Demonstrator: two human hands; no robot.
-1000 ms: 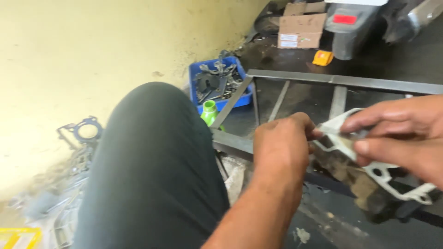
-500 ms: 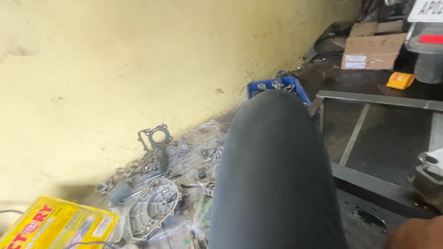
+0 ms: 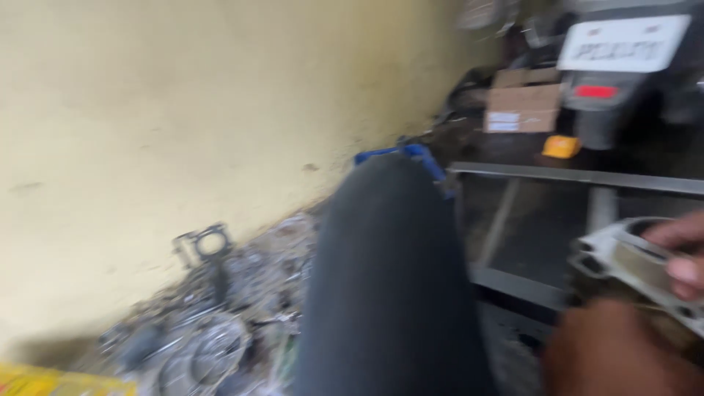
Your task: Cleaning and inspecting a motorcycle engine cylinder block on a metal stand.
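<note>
From my head camera the frame is blurred; my left hand [image 3: 612, 352] fills the lower right corner as a dark smear, its back toward me, close against the pale metal engine part [image 3: 631, 268]; whether its fingers are curled or spread I cannot tell; my right hand [image 3: 678, 253] comes in from the right edge, fingers bent over the part's rim and clamped on it; the part sits at the right edge, above a metal frame [image 3: 579, 178]; my dark-trousered knee [image 3: 392, 279] rises in the centre; scattered metal parts [image 3: 213, 330] lie at lower left by the yellow wall [image 3: 183, 110]; a cardboard box [image 3: 522, 106] sits at upper right.
</note>
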